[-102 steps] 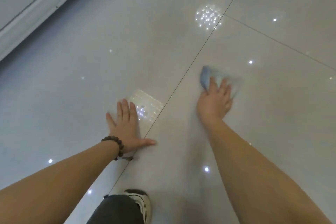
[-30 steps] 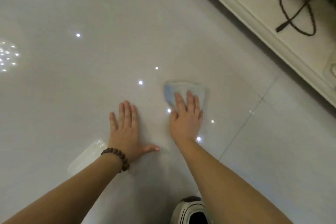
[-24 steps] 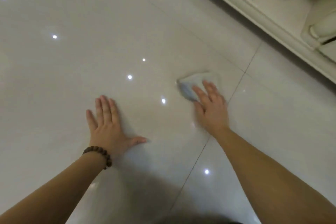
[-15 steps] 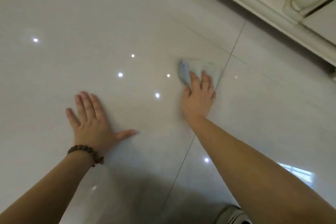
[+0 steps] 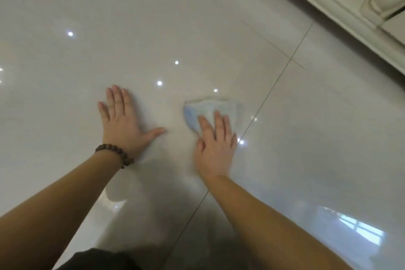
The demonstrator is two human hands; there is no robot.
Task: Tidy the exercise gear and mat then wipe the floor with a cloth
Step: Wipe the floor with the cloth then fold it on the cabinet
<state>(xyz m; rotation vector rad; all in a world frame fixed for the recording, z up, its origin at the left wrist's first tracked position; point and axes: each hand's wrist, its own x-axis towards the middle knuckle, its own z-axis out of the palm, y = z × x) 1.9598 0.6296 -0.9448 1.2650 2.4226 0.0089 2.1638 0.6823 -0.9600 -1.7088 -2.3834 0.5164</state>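
Observation:
A pale blue-and-white cloth [image 5: 208,108] lies flat on the glossy white tiled floor [image 5: 306,127]. My right hand [image 5: 215,147] presses on the cloth with straight fingers, covering its near part. My left hand [image 5: 122,124] rests flat on the floor to the left of the cloth, fingers spread and thumb out; a brown bead bracelet sits on that wrist. No exercise gear or mat is in view.
A cream skirting board and cabinet base [image 5: 341,2] run along the upper right. A dark tile joint [image 5: 263,103] crosses the floor diagonally just right of the cloth. My dark-clad knee [image 5: 96,260] shows at the bottom edge.
My right hand and the cloth have slid left, from on the tile joint to just left of it, nearer my left hand. The left hand stays planted flat on the floor.

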